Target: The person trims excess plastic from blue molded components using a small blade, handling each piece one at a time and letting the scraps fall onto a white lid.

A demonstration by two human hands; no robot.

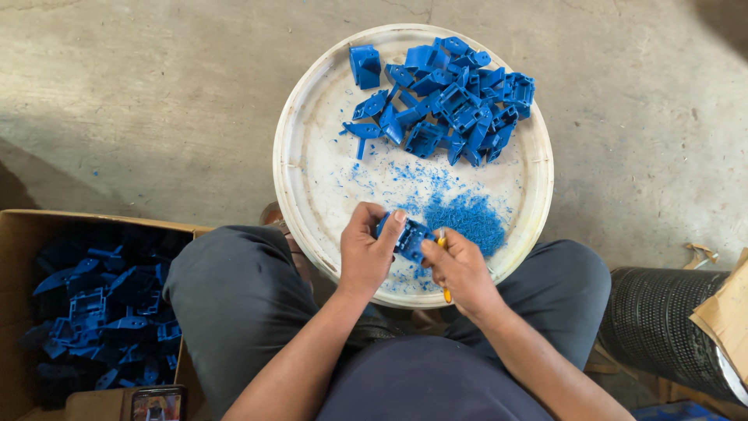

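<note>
My left hand [365, 251] grips a blue plastic part [407, 235] over the near edge of a round white lid [312, 179]. My right hand [461, 270] presses against the same part and holds a small yellow-handled tool [445, 291], whose handle sticks out below the fist. A heap of fine blue shavings [466, 215] lies on the lid just beyond my hands. Several more blue plastic parts [452, 101] are piled at the far side of the lid.
A cardboard box [31, 234] at my left holds several blue parts [101, 312]. A phone [158, 404] lies by its near corner. A black ribbed roll [670, 327] and cardboard scraps [728, 312] sit at my right. Concrete floor [140, 101] surrounds the lid.
</note>
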